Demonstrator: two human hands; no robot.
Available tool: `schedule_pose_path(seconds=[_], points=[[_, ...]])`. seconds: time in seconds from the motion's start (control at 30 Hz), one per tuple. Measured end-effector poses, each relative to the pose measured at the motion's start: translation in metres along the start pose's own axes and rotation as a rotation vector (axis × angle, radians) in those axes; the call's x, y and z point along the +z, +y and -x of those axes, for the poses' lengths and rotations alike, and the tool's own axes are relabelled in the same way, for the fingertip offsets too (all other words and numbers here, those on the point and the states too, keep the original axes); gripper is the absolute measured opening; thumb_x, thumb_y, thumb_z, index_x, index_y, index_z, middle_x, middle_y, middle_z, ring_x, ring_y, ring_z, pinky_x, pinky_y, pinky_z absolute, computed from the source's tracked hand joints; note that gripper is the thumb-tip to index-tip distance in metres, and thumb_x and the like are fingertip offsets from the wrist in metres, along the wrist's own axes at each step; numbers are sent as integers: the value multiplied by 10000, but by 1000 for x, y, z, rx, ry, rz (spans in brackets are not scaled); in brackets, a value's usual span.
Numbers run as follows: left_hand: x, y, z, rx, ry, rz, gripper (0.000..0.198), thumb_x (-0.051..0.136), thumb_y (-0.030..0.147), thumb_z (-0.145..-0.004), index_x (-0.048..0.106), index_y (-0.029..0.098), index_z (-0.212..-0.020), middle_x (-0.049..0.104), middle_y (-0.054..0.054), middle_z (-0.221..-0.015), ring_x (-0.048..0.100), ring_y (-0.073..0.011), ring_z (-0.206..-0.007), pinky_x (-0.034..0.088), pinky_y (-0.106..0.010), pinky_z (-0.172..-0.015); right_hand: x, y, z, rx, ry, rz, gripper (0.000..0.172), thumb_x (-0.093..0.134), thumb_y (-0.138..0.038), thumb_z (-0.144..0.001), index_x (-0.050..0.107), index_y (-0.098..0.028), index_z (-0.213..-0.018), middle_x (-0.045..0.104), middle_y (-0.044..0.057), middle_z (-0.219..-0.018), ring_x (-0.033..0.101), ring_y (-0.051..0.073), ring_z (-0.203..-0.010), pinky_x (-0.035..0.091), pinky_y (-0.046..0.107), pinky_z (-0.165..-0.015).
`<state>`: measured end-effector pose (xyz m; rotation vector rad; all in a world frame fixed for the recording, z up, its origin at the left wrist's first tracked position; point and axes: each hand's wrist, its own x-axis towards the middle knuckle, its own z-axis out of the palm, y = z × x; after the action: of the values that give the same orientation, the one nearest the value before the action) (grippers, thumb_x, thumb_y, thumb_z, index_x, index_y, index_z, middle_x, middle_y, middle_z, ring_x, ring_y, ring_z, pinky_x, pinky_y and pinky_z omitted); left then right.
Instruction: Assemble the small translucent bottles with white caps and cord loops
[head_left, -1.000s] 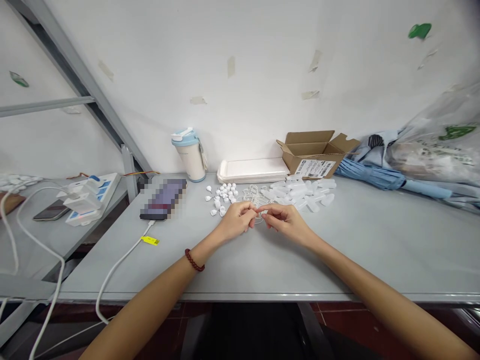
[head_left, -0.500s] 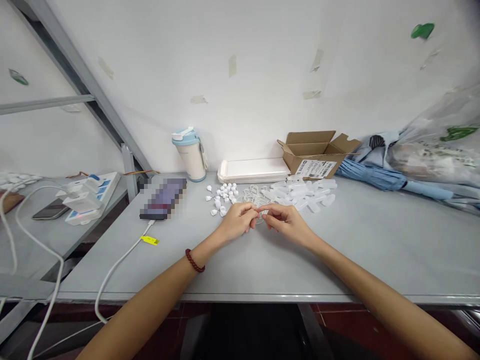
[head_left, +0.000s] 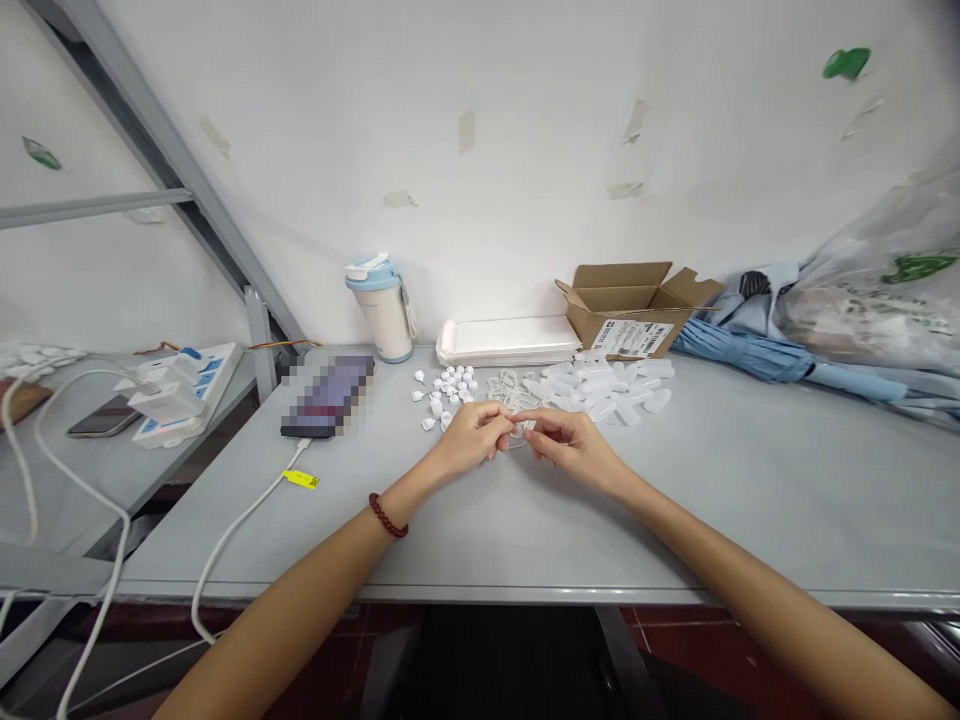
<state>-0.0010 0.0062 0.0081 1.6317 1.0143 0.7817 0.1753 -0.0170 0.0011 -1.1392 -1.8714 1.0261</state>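
Above the grey desk, my left hand (head_left: 474,440) and my right hand (head_left: 571,446) meet with fingertips almost touching. Both are closed in a pinch on a thin white cord (head_left: 517,443), a strand of which shows in the gap between them. The exact grip is too small to make out clearly. Right behind the fingers lies a tangle of white cords (head_left: 510,385). Small white caps (head_left: 454,385) are scattered left of it, and a heap of translucent plastic pieces (head_left: 600,385) spreads out to the right.
At the back stand a cream and blue cup (head_left: 381,310), a white tray (head_left: 510,338) and an open cardboard box (head_left: 630,310). A phone (head_left: 330,395) on a charging cable lies left. A blue umbrella (head_left: 757,350) and a plastic bag (head_left: 870,290) fill the right rear.
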Motion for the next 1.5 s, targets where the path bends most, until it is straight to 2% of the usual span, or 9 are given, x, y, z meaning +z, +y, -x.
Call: schedule_pose_path(seconds=[0.3,0.5,0.67,0.8,0.93,1.1,1.17,1.27,1.5], points=[[3,-1,1,9,3,39,149,465,232,-743,527,158,-630,504,52,-507,414,-61,-408,321,-197,-434,0,1,0,-9,-2,6,337,493,-281,-827,658,-147,-1089,515,-35,-544,390,86,-485,336,221,-494],[-6,-4,-5,77,165,55,121,474,212,-723,554,161,-649,500,54,-528,399,-58,-404,329,-194,-424,-12,-2,-1,-45,98,32,295,508,-305,-821,665,-134,-1004,536,-28,-543,427,86,-481,360,219,-489],[-24,-9,-14,7,354,36,119,507,225,-711,574,156,-642,493,51,-498,386,-60,-379,300,-196,-398,-34,2,-4,-34,262,27,273,527,-326,-804,645,-136,-961,544,-23,-554,454,93,-475,382,228,-488],[-28,-14,-15,-17,397,-35,128,504,231,-717,593,155,-666,495,47,-513,398,-70,-396,305,-206,-412,-46,8,-7,-26,345,64,260,527,-327,-798,638,-133,-930,535,-21,-550,464,100,-484,389,231,-495],[-22,-12,-9,104,331,-238,135,496,235,-738,603,161,-701,546,25,-585,495,-106,-528,379,-222,-519,-51,14,-10,-45,402,177,236,515,-311,-794,642,-134,-885,549,-14,-557,462,101,-486,391,236,-501],[-12,-7,3,201,-34,-614,160,517,271,-772,615,184,-864,577,24,-615,517,-136,-573,373,-240,-555,-48,19,-11,-89,383,300,211,481,-260,-799,647,-140,-850,580,-7,-560,489,107,-503,410,240,-525],[-8,-7,5,207,-108,-794,197,519,289,-786,602,189,-934,586,17,-620,526,-157,-576,354,-257,-551,-45,21,-11,-110,360,321,206,478,-256,-803,645,-141,-843,588,-5,-563,504,110,-510,415,238,-528],[-5,-9,5,206,-115,-935,172,462,262,-828,594,188,-909,620,-14,-692,556,-180,-626,346,-269,-558,-42,22,-10,-129,330,349,201,485,-262,-810,645,-143,-837,583,-8,-556,502,109,-501,413,237,-523],[-8,-17,-2,189,-35,-976,167,415,209,-849,579,192,-826,641,-30,-771,574,-184,-674,362,-272,-577,-37,28,-10,-149,250,437,204,474,-271,-841,643,-156,-859,592,-10,-569,505,112,-500,399,237,-526]])
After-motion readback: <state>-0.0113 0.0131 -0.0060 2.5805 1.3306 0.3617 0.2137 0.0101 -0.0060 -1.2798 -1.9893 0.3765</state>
